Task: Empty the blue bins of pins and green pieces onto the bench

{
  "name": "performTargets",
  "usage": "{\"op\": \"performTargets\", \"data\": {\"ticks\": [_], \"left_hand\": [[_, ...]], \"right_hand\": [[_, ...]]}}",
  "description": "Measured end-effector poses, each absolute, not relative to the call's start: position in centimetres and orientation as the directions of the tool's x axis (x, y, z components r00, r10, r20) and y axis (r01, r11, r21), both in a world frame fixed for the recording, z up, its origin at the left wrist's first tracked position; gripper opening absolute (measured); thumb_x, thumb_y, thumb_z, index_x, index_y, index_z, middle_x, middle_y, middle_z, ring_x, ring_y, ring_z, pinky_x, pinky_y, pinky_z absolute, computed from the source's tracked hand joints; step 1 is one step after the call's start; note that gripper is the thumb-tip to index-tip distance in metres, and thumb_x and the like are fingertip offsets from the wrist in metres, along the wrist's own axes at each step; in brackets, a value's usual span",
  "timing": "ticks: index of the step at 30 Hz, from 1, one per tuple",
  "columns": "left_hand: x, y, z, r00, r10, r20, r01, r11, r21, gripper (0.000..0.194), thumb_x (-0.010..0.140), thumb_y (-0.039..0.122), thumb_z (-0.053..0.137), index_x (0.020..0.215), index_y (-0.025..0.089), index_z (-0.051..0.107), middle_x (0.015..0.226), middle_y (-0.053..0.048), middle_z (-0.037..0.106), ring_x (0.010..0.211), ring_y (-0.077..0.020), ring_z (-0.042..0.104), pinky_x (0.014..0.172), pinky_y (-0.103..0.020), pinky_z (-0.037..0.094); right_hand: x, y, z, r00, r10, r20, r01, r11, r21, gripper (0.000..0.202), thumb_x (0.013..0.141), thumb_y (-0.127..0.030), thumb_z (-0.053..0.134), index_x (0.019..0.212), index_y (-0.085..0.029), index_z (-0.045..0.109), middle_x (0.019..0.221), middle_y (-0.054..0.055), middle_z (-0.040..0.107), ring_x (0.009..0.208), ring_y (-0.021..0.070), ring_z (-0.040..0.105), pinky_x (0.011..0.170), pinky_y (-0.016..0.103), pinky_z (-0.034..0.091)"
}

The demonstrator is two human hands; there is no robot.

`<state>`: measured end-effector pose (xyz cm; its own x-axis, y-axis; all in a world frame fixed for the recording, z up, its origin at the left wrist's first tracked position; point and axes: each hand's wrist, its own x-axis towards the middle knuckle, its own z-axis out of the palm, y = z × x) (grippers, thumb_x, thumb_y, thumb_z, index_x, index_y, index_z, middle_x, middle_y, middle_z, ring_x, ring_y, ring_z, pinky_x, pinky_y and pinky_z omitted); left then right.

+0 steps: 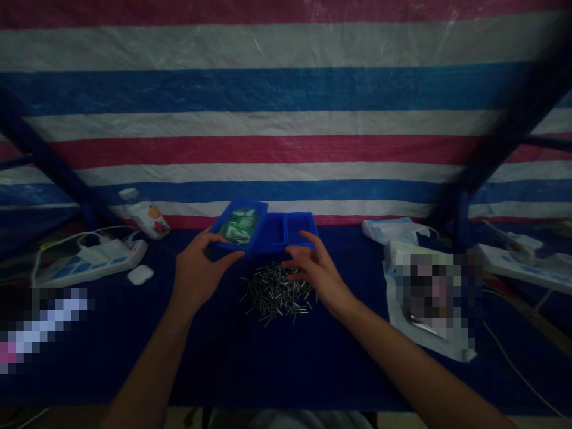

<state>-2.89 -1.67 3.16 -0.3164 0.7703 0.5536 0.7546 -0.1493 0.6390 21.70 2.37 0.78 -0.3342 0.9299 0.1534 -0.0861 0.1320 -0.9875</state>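
Note:
My left hand point(199, 268) grips the near left side of a blue plastic bin point(254, 235), which is tilted and holds green-and-clear plastic packets point(241, 227). Behind and to the right of it stand two more blue compartments point(298, 225), side by side; no contents show in the right one. My right hand point(315, 265) hovers at the front of that right compartment, fingers spread and bent, with nothing seen in them. Below and between both hands lies a loose pile of thin metal rivets or pins point(277, 292) on the dark blue table point(268, 363).
At the left are a white power strip point(96, 262), a small white case point(140, 274) and a leaning drink bottle point(145, 214). To the right lie plastic packaging point(397, 229), a partly blurred item and another power strip point(522, 262). A striped tarp point(286, 89) hangs behind.

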Motion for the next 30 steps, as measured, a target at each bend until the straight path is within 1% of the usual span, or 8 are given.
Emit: {"op": "performTargets", "data": {"ticks": [3, 8, 11, 13, 15, 22, 26, 30], "left_hand": [[0.6, -3.1, 4.5, -0.236, 0.847, 0.476, 0.602, -0.256, 0.756, 0.034, 0.072, 0.047, 0.083, 0.089, 0.024, 0.064, 0.101, -0.006, 0.074, 0.087, -0.0262, 0.072, 0.076, -0.043, 0.060], [6.2, -3.7, 4.2, 0.023, 0.908, 0.419, 0.556, -0.360, 0.749, 0.030, 0.078, 0.039, 0.081, 0.094, 0.023, 0.062, 0.135, -0.010, 0.066, 0.118, -0.0312, 0.066, 0.097, -0.054, 0.056], [7.6, -3.5, 3.4, 0.161, 0.911, 0.380, 0.563, -0.401, 0.722, 0.050, 0.081, 0.036, 0.079, 0.124, 0.025, 0.055, 0.153, -0.015, 0.051, 0.131, -0.0341, 0.058, 0.107, -0.058, 0.051], [7.1, -3.5, 2.9, 0.292, 0.900, 0.324, 0.602, -0.436, 0.669, 0.086, 0.078, 0.041, 0.081, 0.149, 0.026, 0.035, 0.164, -0.019, 0.033, 0.143, -0.0385, 0.046, 0.114, -0.062, 0.043], [5.4, -3.6, 2.2, 0.396, 0.885, 0.244, 0.669, -0.460, 0.584, 0.102, 0.077, 0.048, 0.081, 0.157, 0.029, 0.021, 0.168, -0.018, 0.024, 0.150, -0.0406, 0.035, 0.119, -0.065, 0.036], [-2.2, -4.6, -3.1, 0.356, 0.921, 0.160, 0.872, -0.389, 0.298, 0.116, 0.065, 0.067, 0.083, 0.159, 0.035, 0.023, 0.170, -0.017, 0.017, 0.154, -0.0498, 0.015, 0.118, -0.075, 0.022], [-3.1, -3.9, -4.9, 0.385, 0.916, 0.115, 0.870, -0.402, 0.287, 0.119, 0.066, 0.073, 0.079, 0.161, 0.032, 0.020, 0.170, -0.019, 0.015, 0.153, -0.0503, 0.016, 0.118, -0.075, 0.021], [-1.9, -2.8, -4.8, 0.418, 0.903, 0.103, 0.851, -0.429, 0.303, 0.120, 0.067, 0.077, 0.075, 0.161, 0.027, 0.021, 0.170, -0.021, 0.014, 0.153, -0.0483, 0.019, 0.120, -0.074, 0.016]], "right_hand": [[22.0, 1.0, 2.1, -0.375, 0.926, -0.039, -0.385, -0.194, -0.902, 0.081, 0.087, -0.055, 0.062, 0.150, -0.032, 0.017, 0.135, 0.015, 0.061, 0.104, 0.0274, 0.072, 0.078, 0.045, 0.064], [24.0, -0.4, 2.4, -0.238, 0.969, -0.060, -0.506, -0.177, -0.844, 0.072, 0.085, -0.058, 0.062, 0.143, -0.037, 0.027, 0.127, 0.007, 0.064, 0.083, 0.0193, 0.070, 0.063, 0.035, 0.062], [26.0, -0.5, 1.7, -0.111, 0.987, -0.118, -0.534, -0.160, -0.830, 0.059, 0.084, -0.050, 0.063, 0.135, -0.035, 0.040, 0.121, 0.005, 0.065, 0.084, 0.0191, 0.069, 0.065, 0.035, 0.062], [27.4, -0.5, 1.2, -0.016, 0.988, -0.155, -0.532, -0.140, -0.835, 0.056, 0.082, -0.046, 0.066, 0.132, -0.036, 0.042, 0.119, 0.004, 0.065, 0.088, 0.0204, 0.069, 0.068, 0.039, 0.063], [28.6, -0.3, 0.8, 0.087, 0.979, -0.187, -0.524, -0.115, -0.844, 0.060, 0.078, -0.044, 0.070, 0.131, -0.039, 0.041, 0.116, 0.001, 0.065, 0.087, 0.0200, 0.068, 0.068, 0.040, 0.063], [29.8, 0.9, -0.6, 0.211, 0.971, -0.110, -0.354, -0.029, -0.935, 0.082, 0.069, -0.042, 0.081, 0.133, -0.048, 0.031, 0.147, 0.001, 0.049, 0.098, 0.0218, 0.069, 0.068, 0.042, 0.065], [28.4, 1.2, -0.9, 0.206, 0.978, -0.020, -0.201, 0.022, -0.979, 0.092, 0.071, -0.047, 0.080, 0.142, -0.045, 0.022, 0.147, 0.007, 0.050, 0.117, 0.0291, 0.065, 0.073, 0.044, 0.065], [26.9, 1.3, -0.5, 0.136, 0.986, 0.092, -0.104, 0.107, -0.989, 0.099, 0.074, -0.048, 0.078, 0.147, -0.035, 0.014, 0.133, 0.012, 0.060, 0.113, 0.0297, 0.067, 0.090, 0.054, 0.061]]}}
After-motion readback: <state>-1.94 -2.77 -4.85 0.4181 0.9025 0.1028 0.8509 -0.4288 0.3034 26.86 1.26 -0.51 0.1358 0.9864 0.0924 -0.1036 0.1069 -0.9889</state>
